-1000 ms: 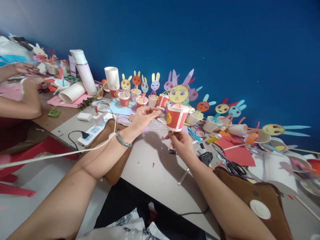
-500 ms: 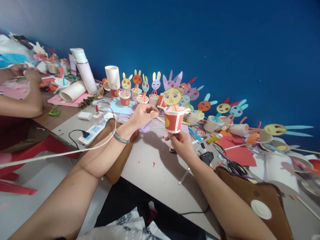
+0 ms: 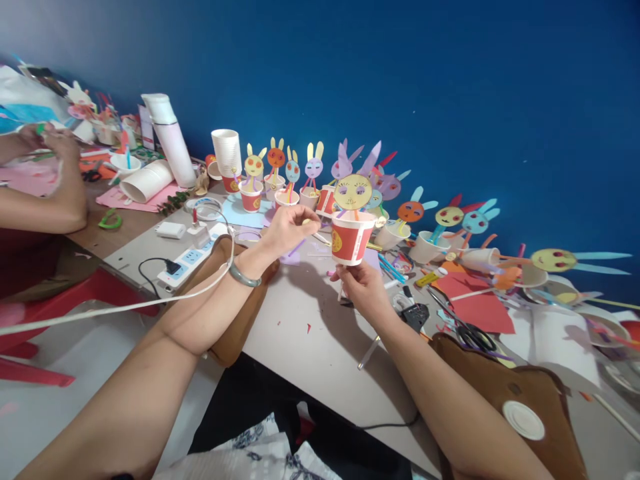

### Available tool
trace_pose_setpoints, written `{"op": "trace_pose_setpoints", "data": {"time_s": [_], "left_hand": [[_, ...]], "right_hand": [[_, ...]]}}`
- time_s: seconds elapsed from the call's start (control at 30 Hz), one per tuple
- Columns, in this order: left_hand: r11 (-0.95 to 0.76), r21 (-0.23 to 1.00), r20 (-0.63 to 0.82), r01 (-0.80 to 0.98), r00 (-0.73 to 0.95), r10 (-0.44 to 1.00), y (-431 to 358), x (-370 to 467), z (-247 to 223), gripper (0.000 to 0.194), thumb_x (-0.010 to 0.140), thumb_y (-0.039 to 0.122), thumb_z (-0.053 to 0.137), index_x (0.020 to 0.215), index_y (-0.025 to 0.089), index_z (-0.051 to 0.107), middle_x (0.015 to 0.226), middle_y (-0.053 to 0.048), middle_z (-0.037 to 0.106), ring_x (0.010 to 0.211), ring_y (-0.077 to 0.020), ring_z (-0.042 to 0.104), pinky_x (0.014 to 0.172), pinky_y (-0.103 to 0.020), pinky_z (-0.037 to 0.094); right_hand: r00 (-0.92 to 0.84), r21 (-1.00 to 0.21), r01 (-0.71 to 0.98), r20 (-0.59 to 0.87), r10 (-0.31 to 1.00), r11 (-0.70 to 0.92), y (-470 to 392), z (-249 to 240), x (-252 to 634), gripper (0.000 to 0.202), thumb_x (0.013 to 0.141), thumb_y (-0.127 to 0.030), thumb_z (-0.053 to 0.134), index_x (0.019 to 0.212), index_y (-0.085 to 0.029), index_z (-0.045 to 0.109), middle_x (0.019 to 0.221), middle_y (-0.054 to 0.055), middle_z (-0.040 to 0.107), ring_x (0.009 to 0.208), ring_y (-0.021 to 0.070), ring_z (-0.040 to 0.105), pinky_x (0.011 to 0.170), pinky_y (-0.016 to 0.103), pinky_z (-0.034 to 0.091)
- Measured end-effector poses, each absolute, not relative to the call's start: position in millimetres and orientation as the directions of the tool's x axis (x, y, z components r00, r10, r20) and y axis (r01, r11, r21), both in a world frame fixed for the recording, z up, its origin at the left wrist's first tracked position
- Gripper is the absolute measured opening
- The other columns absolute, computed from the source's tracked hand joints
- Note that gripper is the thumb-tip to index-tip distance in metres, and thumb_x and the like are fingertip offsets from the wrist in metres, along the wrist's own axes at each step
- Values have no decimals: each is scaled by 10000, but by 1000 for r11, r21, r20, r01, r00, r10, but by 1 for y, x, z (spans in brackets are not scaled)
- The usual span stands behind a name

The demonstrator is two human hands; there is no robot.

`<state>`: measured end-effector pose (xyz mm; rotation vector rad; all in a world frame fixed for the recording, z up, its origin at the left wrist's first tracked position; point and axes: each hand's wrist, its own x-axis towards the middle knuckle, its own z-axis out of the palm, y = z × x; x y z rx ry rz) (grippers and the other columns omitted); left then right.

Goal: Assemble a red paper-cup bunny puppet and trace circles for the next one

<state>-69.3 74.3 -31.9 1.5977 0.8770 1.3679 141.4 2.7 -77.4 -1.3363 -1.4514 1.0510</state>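
Observation:
My right hand [image 3: 361, 285] grips a red-and-white paper cup [image 3: 352, 240] from below, above the table. Out of the cup rises a paper rabbit [image 3: 353, 193] with a round yellow face, drawn eyes and long purple ears. Close to the cup's left side, my left hand [image 3: 290, 232] is closed in a pinch. A thin pale strip [image 3: 323, 238] shows between its fingertips and the cup; whether it joins the cup I cannot tell. Behind stands a row of similar cups, among them one with an orange rabbit [image 3: 410, 212].
A power strip [image 3: 187, 262] with plugs and a white cable lie left. A glue gun [image 3: 416, 316], scissors [image 3: 475, 337] and red paper [image 3: 473, 303] lie right. A white bottle [image 3: 170, 143] and stacked cups [image 3: 227, 152] stand at the back. Another person's hands [image 3: 55, 140] work far left.
The yellow-faced rabbit and its cup have shifted slightly to the right, and the rabbit's ears show more clearly. My left hand keeps its pinch beside the cup.

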Motion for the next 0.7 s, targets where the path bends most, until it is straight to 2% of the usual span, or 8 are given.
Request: {"op": "trace_pose_setpoints", "data": {"time_s": [0.1, 0.2, 0.37, 0.57, 0.7], "left_hand": [[-380, 910, 407, -168, 181, 895, 73, -65, -34, 243, 749, 366, 797, 839, 158, 707, 752, 5, 663, 691, -91, 573, 653, -235, 476], [-378, 881, 446, -285, 235, 863, 73, -65, -36, 390, 708, 405, 896, 971, 180, 716, 845, 1, 654, 769, -101, 592, 695, -241, 496], [-410, 851, 513, -327, 353, 782, 78, -68, -41, 674, 665, 383, 960, 1264, 245, 683, 929, -10, 641, 900, -142, 616, 766, -263, 520], [-542, 805, 593, -240, 342, 730, 77, -70, -42, 435, 824, 372, 841, 1214, 224, 718, 1079, -58, 709, 945, -149, 645, 849, -297, 544], [-611, 782, 617, -127, 298, 728, 74, -69, -41, 325, 856, 310, 772, 1157, 201, 721, 1107, -70, 723, 969, -155, 665, 886, -310, 556]], "right_hand": [[-27, -979, 198, 32, 999, 37, 0, -73, 138, 440, 784, -598, 731, 883, -199, 574, 738, 44, 721, 419, 77, 415, 420, 261, 302], [-48, -991, 131, -3, 999, 3, -1, -69, 136, 432, 763, -578, 747, 871, -203, 562, 720, 25, 709, 411, 67, 402, 417, 253, 276], [-119, -996, 85, -19, 993, -9, -4, -66, 134, 357, 759, -496, 748, 858, -198, 577, 718, 9, 710, 412, 58, 404, 428, 248, 263], [-167, -995, 96, -51, 985, -35, -6, -67, 133, 344, 755, -483, 747, 868, -193, 600, 709, 6, 710, 402, 61, 396, 424, 257, 274], [-141, -993, 113, -40, 989, -24, -6, -68, 131, 351, 757, -493, 747, 873, -198, 597, 691, 0, 698, 396, 67, 404, 418, 260, 291]]}}
